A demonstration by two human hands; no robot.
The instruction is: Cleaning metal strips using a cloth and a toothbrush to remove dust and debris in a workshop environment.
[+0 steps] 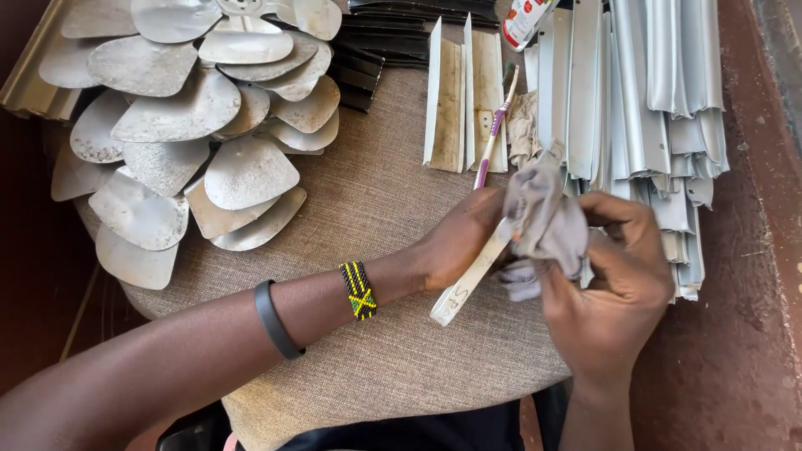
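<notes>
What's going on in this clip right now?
A person sits at a brown fabric cushion. The left hand holds a narrow cream metal strip, and the right hand presses a crumpled grey cloth against it. Silver metal fan blades are piled to the left, a stack of grey metal slats to the right. A purple-and-white toothbrush lies on two cream channel pieces.

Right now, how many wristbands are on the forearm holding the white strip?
2, both on the left arm: a plain black rubber band higher up the forearm, and a beaded black, green and yellow bracelet nearer the left hand. The right wrist shows none.
</notes>
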